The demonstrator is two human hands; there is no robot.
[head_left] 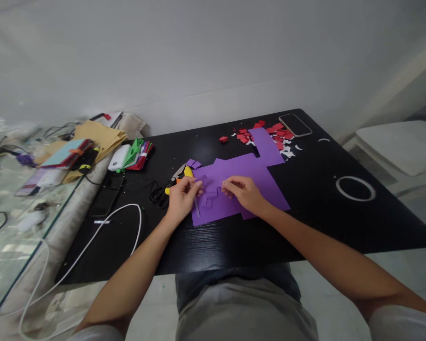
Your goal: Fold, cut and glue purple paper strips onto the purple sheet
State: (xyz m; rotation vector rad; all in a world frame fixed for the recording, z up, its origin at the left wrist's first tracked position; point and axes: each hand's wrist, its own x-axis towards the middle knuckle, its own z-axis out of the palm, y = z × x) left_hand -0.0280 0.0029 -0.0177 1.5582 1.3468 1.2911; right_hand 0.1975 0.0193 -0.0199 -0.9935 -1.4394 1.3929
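Between its thumb and fingers my left hand [182, 198] pinches a small strip of purple paper [201, 180]. To its right, my right hand [244, 192] has its fingertips pressed together; what they hold, if anything, is too small to see. Both hands are over a large purple paper sheet [266, 184] on the black table. Small cut purple pieces [208, 202] lie on the sheet between the hands. A pair of scissors [159, 194] with black handles and a yellow tool [188, 172] lie just beside my left hand, partly covered by it.
Red paper scraps [277, 132] and white scraps [288, 150] lie at the back right, by a phone [295, 125]. A white ring [355, 188] rests at the right. Folded coloured paper [138, 155], a dark phone [107, 196] and a white cable [140, 222] are at the left.
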